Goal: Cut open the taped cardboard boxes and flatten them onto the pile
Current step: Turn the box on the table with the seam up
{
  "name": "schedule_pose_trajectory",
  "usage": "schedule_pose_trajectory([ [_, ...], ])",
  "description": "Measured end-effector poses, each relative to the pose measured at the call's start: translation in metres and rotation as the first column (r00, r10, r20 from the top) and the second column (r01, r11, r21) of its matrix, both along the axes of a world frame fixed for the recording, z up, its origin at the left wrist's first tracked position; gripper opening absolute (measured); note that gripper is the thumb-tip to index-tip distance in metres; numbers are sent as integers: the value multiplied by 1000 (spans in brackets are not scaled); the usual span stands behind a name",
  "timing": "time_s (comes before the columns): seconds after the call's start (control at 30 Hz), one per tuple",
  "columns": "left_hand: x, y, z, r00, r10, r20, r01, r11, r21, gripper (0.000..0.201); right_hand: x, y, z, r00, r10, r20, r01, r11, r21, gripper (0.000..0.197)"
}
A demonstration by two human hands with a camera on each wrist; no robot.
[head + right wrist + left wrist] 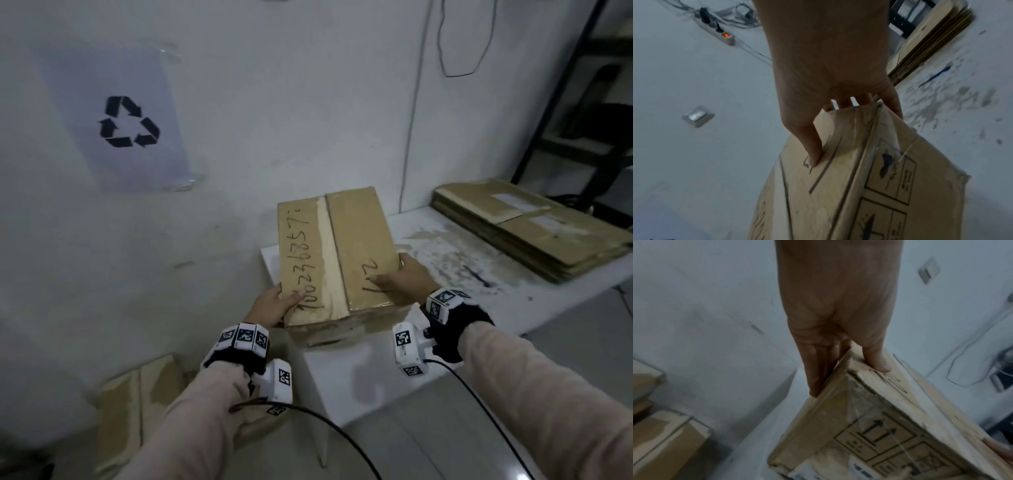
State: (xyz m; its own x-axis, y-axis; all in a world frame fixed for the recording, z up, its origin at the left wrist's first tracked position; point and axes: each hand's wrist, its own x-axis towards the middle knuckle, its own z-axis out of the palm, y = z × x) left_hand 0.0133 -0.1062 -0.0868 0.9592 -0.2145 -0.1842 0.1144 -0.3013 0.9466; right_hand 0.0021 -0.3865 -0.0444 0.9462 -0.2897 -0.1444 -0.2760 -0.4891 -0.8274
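Observation:
A taped brown cardboard box [337, 253] with handwritten numbers and a tape strip down its top is held over the near left corner of the white table [462, 260]. My left hand [274, 305] grips its near left corner, thumb on top and fingers [816, 369] down the side. My right hand [404, 277] grips the near right corner, thumb [813, 149] on top and fingers round the side. The box [879, 426] carries printed arrows on its front face, and the box [869, 186] looks tilted. A pile of flattened cardboard [527, 226] lies at the table's far right.
More cardboard boxes [144, 407] stand on the floor at lower left, close to the wall. A recycling sign [116, 120] hangs on the wall. A dark shelf frame [589, 113] stands at far right. A power strip [717, 30] and cables lie beyond the table.

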Motion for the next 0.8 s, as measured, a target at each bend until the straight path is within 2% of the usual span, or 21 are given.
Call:
schedule_pose_trajectory([
  [0.2,-27,-123,-18,1000,-26,-14,26,999,-20,41,-28,-114,11,999,-31,-9,30,995,-91,56],
  [0.37,-12,-192,-26,994,-19,-109,7,994,-110,37,-18,-182,12,998,-59,17,59,997,-49,61],
  [0.53,38,-246,-32,997,-35,-73,25,990,-136,33,27,-230,17,987,-102,121,105,994,-20,55],
  [0.67,101,-287,-35,992,-68,-106,56,993,-108,38,90,-263,28,984,-82,157,105,983,-148,63],
  [0.8,152,-320,-38,989,-77,-127,72,996,-46,44,145,-290,41,984,-30,178,81,954,-287,55],
])
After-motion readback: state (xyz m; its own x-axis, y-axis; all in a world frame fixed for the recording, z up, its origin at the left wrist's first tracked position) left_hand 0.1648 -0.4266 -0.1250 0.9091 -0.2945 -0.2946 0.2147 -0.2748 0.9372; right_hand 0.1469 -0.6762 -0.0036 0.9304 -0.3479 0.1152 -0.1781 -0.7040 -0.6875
